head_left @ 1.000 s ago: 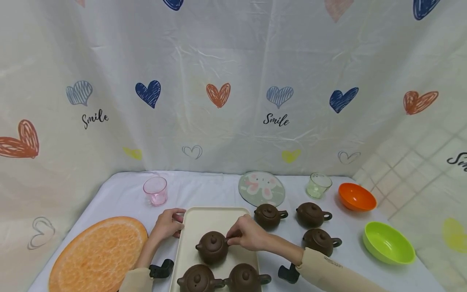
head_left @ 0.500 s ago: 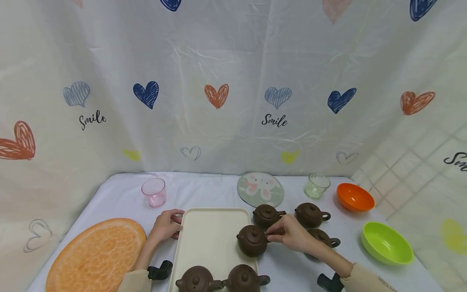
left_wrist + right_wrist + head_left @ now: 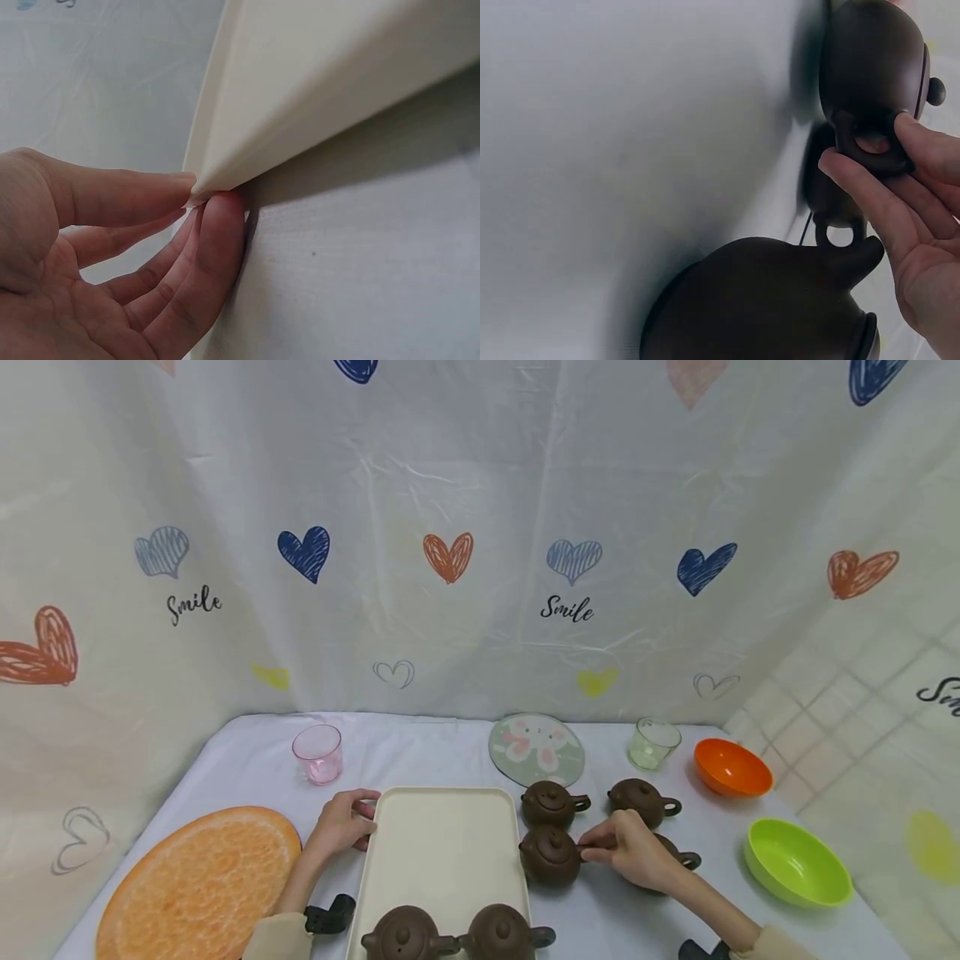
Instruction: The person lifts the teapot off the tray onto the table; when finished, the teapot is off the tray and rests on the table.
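My right hand [image 3: 633, 852] pinches the handle of a dark brown teapot [image 3: 550, 857] just beyond the right edge of a cream tray [image 3: 442, 860]. Upright, this teapot sits close in front of another brown teapot [image 3: 549, 803]; whether its base touches the cloth I cannot tell. In the right wrist view, thumb and fingers hold the looped handle of the teapot [image 3: 874, 60]. At the tray's left side, my left hand [image 3: 341, 822] pinches the rim, seen closely on the tray [image 3: 292, 82] in the left wrist view. Two teapots, one left [image 3: 405, 935] and one right [image 3: 501, 935], stand at the tray's near end.
Right of the hand are a teapot [image 3: 637, 799] and a partly hidden teapot [image 3: 684, 857]. Orange bowl [image 3: 731, 768] and green bowl [image 3: 798, 864] stand farther right. A green glass [image 3: 652, 745], rabbit mat [image 3: 536, 749], pink glass [image 3: 318, 756] and round orange mat [image 3: 198, 885] lie around.
My right hand has carried the teapot rightward from above the tray to beside it, near the other teapots. The left hand stays at the tray's rim.
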`<state>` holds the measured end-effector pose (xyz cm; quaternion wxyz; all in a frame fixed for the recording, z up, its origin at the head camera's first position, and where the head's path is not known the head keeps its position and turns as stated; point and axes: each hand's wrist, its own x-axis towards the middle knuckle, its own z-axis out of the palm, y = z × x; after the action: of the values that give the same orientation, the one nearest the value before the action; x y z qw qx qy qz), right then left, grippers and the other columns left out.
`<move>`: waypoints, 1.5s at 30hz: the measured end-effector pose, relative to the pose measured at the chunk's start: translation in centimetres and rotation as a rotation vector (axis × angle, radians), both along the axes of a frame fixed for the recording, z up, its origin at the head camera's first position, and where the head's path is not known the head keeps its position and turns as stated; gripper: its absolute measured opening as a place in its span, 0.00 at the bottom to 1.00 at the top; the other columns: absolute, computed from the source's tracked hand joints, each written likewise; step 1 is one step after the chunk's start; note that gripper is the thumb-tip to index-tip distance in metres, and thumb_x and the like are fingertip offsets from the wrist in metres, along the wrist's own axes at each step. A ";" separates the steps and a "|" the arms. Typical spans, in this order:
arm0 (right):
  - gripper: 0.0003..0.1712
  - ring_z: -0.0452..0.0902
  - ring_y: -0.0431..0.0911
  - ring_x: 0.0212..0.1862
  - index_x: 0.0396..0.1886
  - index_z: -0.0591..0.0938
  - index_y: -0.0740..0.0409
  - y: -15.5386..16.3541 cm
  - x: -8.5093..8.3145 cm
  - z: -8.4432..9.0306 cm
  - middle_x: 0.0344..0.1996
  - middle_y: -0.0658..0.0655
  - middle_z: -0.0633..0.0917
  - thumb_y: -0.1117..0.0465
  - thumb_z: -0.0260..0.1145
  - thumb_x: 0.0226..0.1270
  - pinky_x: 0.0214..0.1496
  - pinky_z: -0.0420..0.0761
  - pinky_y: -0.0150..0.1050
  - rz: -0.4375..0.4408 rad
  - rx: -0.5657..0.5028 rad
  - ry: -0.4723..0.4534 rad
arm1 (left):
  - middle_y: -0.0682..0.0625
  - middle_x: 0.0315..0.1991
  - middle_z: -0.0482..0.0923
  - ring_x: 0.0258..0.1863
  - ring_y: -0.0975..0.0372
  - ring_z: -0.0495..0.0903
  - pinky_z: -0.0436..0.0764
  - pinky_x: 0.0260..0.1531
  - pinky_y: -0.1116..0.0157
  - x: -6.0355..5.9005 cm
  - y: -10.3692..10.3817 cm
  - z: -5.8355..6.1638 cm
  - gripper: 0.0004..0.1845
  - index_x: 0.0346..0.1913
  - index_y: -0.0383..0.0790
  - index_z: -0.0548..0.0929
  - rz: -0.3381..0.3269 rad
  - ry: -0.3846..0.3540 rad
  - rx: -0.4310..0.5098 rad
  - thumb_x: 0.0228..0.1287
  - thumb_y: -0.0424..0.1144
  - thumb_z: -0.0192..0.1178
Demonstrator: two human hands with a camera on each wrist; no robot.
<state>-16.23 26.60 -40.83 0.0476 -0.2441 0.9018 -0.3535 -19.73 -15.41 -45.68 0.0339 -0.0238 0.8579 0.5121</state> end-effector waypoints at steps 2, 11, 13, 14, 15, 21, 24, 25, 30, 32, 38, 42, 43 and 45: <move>0.06 0.81 0.32 0.32 0.31 0.88 0.65 0.1 0.1 -0.1 0.28 0.52 0.89 0.68 0.72 0.52 0.31 0.81 0.28 0.004 0.006 0.006 | 0.44 0.30 0.78 0.14 0.60 0.77 0.83 0.16 0.62 0.0 0.0 0.0 0.26 0.53 0.27 0.78 -0.002 0.000 0.005 0.45 0.21 0.58; 0.06 0.71 0.29 0.24 0.30 0.89 0.64 -0.2 0.2 0.0 0.27 0.53 0.89 0.70 0.72 0.50 0.22 0.72 0.25 0.013 0.070 0.042 | 0.44 0.30 0.78 0.14 0.60 0.77 0.83 0.16 0.62 0.1 0.1 -0.1 0.26 0.53 0.27 0.78 0.003 -0.005 0.005 0.45 0.21 0.58; 0.06 0.71 0.29 0.23 0.30 0.89 0.63 -0.2 0.2 0.1 0.27 0.53 0.89 0.70 0.73 0.49 0.21 0.71 0.25 0.002 0.077 0.035 | 0.44 0.30 0.78 0.14 0.60 0.77 0.83 0.16 0.62 0.0 0.1 -0.2 0.26 0.53 0.27 0.78 0.001 -0.003 0.005 0.45 0.21 0.58; 0.06 0.72 0.29 0.24 0.30 0.89 0.62 -0.2 0.1 0.1 0.27 0.52 0.89 0.69 0.73 0.49 0.22 0.73 0.26 -0.004 0.081 0.033 | 0.44 0.29 0.78 0.14 0.60 0.77 0.83 0.16 0.62 0.0 0.0 -0.2 0.26 0.53 0.27 0.78 0.001 -0.001 0.005 0.45 0.21 0.58; 0.06 0.74 0.30 0.24 0.30 0.89 0.62 -0.2 0.1 0.1 0.27 0.52 0.89 0.69 0.73 0.49 0.23 0.75 0.26 -0.010 0.079 0.028 | 0.44 0.29 0.78 0.14 0.60 0.77 0.83 0.16 0.62 0.0 0.0 -0.1 0.26 0.53 0.27 0.78 0.001 0.002 0.005 0.45 0.21 0.58; 0.06 0.82 0.33 0.30 0.30 0.89 0.60 -0.3 0.2 -0.2 0.27 0.50 0.88 0.67 0.74 0.49 0.31 0.83 0.30 -0.035 0.063 0.023 | 0.45 0.28 0.78 0.13 0.60 0.77 0.83 0.15 0.62 -0.1 0.0 -0.1 0.26 0.53 0.27 0.79 0.000 0.018 -0.006 0.44 0.21 0.59; 0.06 0.81 0.33 0.29 0.29 0.89 0.60 -0.3 0.2 -0.2 0.27 0.50 0.88 0.66 0.75 0.49 0.30 0.83 0.29 -0.040 0.060 0.028 | 0.45 0.28 0.78 0.14 0.60 0.77 0.83 0.15 0.62 -0.1 0.0 -0.1 0.25 0.53 0.27 0.79 -0.003 0.018 -0.007 0.45 0.21 0.59; 0.06 0.81 0.33 0.29 0.29 0.89 0.60 -0.3 0.2 -0.2 0.26 0.50 0.88 0.66 0.75 0.49 0.30 0.82 0.29 -0.042 0.060 0.026 | 0.45 0.28 0.78 0.14 0.60 0.77 0.83 0.15 0.62 -0.1 0.0 -0.2 0.25 0.53 0.27 0.79 -0.003 0.017 -0.006 0.45 0.21 0.58; 0.05 0.82 0.34 0.29 0.29 0.89 0.60 -0.3 0.2 -0.1 0.27 0.51 0.88 0.67 0.74 0.49 0.29 0.82 0.29 -0.042 0.054 0.018 | 0.44 0.29 0.78 0.14 0.60 0.77 0.83 0.15 0.62 -0.1 0.0 -0.1 0.25 0.53 0.27 0.78 -0.004 0.013 0.000 0.45 0.21 0.58; 0.05 0.83 0.36 0.30 0.29 0.88 0.61 -0.4 0.1 0.0 0.27 0.51 0.88 0.67 0.74 0.49 0.31 0.83 0.29 -0.050 0.044 0.014 | 0.44 0.29 0.78 0.14 0.60 0.77 0.83 0.15 0.62 0.0 0.0 -0.1 0.25 0.53 0.27 0.78 -0.002 0.014 -0.001 0.45 0.21 0.58; 0.08 0.85 0.39 0.32 0.33 0.88 0.65 -1.0 0.2 1.1 0.29 0.53 0.88 0.66 0.73 0.53 0.33 0.84 0.28 -0.079 -0.011 0.021 | 0.44 0.29 0.78 0.14 0.60 0.77 0.83 0.15 0.62 0.0 0.0 0.1 0.25 0.53 0.27 0.78 0.002 0.016 -0.008 0.45 0.21 0.59; 0.09 0.85 0.40 0.33 0.35 0.88 0.65 -1.7 0.8 2.3 0.30 0.55 0.88 0.66 0.72 0.53 0.34 0.85 0.29 -0.099 -0.079 0.030 | 0.43 0.30 0.79 0.14 0.60 0.78 0.83 0.15 0.62 0.0 0.0 0.1 0.25 0.53 0.26 0.78 -0.003 0.022 -0.001 0.46 0.21 0.58; 0.09 0.85 0.40 0.33 0.35 0.88 0.65 -1.9 1.0 2.6 0.31 0.56 0.88 0.66 0.72 0.53 0.34 0.85 0.30 -0.101 -0.096 0.023 | 0.43 0.30 0.79 0.14 0.60 0.78 0.83 0.15 0.62 0.0 0.0 0.1 0.25 0.53 0.26 0.78 -0.003 0.021 0.002 0.46 0.21 0.59; 0.09 0.85 0.39 0.33 0.35 0.87 0.64 -2.4 1.5 2.9 0.31 0.56 0.88 0.66 0.72 0.54 0.34 0.85 0.30 -0.094 -0.127 -0.006 | 0.43 0.30 0.79 0.14 0.60 0.78 0.84 0.15 0.62 0.0 0.0 0.1 0.25 0.53 0.26 0.78 -0.004 0.022 0.004 0.45 0.21 0.58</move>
<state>-14.72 24.17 -37.88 0.0180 -0.2029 0.8879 -0.4124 -19.70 -15.42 -45.56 0.0254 -0.0163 0.8573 0.5140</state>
